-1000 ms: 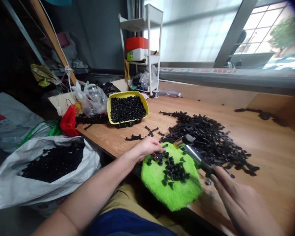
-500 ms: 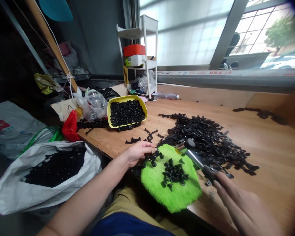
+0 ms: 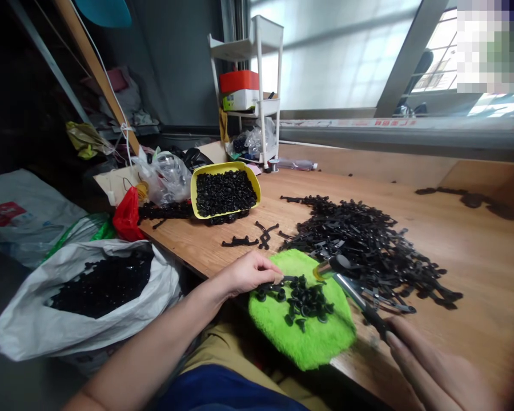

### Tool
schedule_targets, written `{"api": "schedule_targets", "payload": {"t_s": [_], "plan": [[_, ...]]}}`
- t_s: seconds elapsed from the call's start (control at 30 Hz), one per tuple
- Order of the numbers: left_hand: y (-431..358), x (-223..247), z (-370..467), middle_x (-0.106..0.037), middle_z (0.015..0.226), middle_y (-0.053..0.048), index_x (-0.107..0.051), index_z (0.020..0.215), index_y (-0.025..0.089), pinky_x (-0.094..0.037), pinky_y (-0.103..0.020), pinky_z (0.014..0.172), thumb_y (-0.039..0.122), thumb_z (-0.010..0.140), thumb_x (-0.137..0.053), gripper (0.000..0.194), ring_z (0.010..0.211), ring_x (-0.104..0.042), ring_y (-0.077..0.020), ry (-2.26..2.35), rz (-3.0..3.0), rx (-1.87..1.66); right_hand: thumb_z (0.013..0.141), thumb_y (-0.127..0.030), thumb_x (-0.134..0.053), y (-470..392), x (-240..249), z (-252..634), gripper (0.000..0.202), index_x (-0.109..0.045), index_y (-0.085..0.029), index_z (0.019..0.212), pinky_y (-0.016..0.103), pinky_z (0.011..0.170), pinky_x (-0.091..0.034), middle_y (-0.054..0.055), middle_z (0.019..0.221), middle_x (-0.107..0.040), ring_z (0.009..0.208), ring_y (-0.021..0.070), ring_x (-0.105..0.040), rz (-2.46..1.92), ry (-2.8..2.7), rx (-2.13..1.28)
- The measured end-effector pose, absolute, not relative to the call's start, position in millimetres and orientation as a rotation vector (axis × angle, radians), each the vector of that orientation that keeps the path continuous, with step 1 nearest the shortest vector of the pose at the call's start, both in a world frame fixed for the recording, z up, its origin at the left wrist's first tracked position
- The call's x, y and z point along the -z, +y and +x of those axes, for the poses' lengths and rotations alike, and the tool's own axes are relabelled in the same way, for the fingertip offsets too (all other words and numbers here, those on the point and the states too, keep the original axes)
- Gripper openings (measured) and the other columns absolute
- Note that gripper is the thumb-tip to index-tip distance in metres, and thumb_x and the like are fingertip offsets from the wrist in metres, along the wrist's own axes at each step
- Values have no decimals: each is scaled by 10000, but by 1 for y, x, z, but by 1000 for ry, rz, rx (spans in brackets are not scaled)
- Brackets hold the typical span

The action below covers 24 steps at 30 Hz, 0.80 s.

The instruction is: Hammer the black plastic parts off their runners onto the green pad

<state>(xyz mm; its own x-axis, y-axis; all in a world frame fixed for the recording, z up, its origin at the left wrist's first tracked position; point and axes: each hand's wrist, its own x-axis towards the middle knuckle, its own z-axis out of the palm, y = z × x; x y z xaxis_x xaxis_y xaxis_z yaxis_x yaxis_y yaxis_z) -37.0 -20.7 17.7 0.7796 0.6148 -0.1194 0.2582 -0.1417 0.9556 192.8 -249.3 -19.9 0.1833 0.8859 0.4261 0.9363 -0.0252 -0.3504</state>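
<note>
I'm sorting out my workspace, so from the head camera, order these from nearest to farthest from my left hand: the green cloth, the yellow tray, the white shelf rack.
From the left hand:
1. Green cloth, right beside the fingertips at the near table edge.
2. Yellow tray of black parts, farther back on the table, slightly left.
3. White shelf rack, at the table's far end by the window.

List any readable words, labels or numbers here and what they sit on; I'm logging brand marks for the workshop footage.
None can be read.
Red print on the white sack: too blurred.
Red characters on the strip along the window ledge: too small.
Label on the green-and-white box on the white shelf rack: illegible.
</note>
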Motion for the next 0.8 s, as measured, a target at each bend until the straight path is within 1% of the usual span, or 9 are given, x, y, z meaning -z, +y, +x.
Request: {"api": "schedule_targets", "payload": {"t_s": [0.07,0.13,0.2,0.27,0.37,0.5,0.63,0.77,0.8], "plan": [[-20,-16,-36,-656,664,-52,-706,773,91,-318,-174,462,304,689,-590,257,522,-494,-87,694,1785,-360,825,-611,-230,-249,17,193,586,-420,-238,1234,526,911,-306,136,1181,-467,1077,336,-421,-1919,-1761,53],[-20,-18,-36,-662,665,-47,-710,780,102,-305,-175,443,318,704,-571,268,503,-489,-86,711,1870,-347,879,-519,-215,-247,14,193,493,-413,-243,1236,516,923,-299,120,1171,-480,1059,321,-442,-1956,-1762,39],[-21,-22,-36,-668,669,-36,-714,812,125,-309,-175,443,322,719,-553,272,501,-494,-90,732,1981,-329,917,-405,-250,-244,13,192,371,-407,-263,1222,450,889,-370,76,1145,-511,1011,287,-490,-1957,-1791,104],[-22,-28,-37,-677,687,-27,-714,856,156,-328,-172,467,317,730,-543,266,540,-522,-101,733,2100,-330,930,-327,-292,-239,9,189,304,-393,-268,1211,313,744,-479,43,1087,-552,929,240,-546,-1909,-1863,260],[-23,-35,-38,-687,723,-18,-707,899,199,-352,-168,505,312,750,-527,260,608,-561,-115,697,2238,-352,940,-290,-277,-232,-2,180,302,-365,-224,1221,191,491,-477,48,946,-605,761,195,-600,-1889,-1970,383],[-22,-38,-38,-695,776,-11,-699,921,222,-380,-168,557,284,766,-507,254,637,-583,-115,652,2301,-350,946,-312,-246,-226,-14,172,334,-373,-192,1231,195,406,-438,46,819,-617,584,175,-594,-1915,-2064,317],[-19,-36,-36,-697,788,-22,-700,921,201,-397,-169,589,268,764,-511,254,650,-596,-117,624,2288,-327,943,-333,-265,-225,-14,175,301,-416,-206,1170,221,486,-468,75,889,-609,693,210,-603,-1919,-1869,380],[-17,-34,-36,-697,777,-17,-706,895,195,-399,-168,578,251,757,-516,241,638,-594,-116,609,2279,-308,940,-304,-221,-222,-15,173,304,-451,-211,1116,249,362,-407,29,682,-592,494,205,-566,-2070,-2022,238],[-16,-34,-36,-697,773,-17,-706,895,195,-400,-168,578,250,755,-516,242,638,-595,-116,607,2275,-299,942,-297,-223,-221,-16,171,296,-442,-214,1124,243,370,-409,22,684,-591,504,200,-569,-2056,-2013,260]]}}
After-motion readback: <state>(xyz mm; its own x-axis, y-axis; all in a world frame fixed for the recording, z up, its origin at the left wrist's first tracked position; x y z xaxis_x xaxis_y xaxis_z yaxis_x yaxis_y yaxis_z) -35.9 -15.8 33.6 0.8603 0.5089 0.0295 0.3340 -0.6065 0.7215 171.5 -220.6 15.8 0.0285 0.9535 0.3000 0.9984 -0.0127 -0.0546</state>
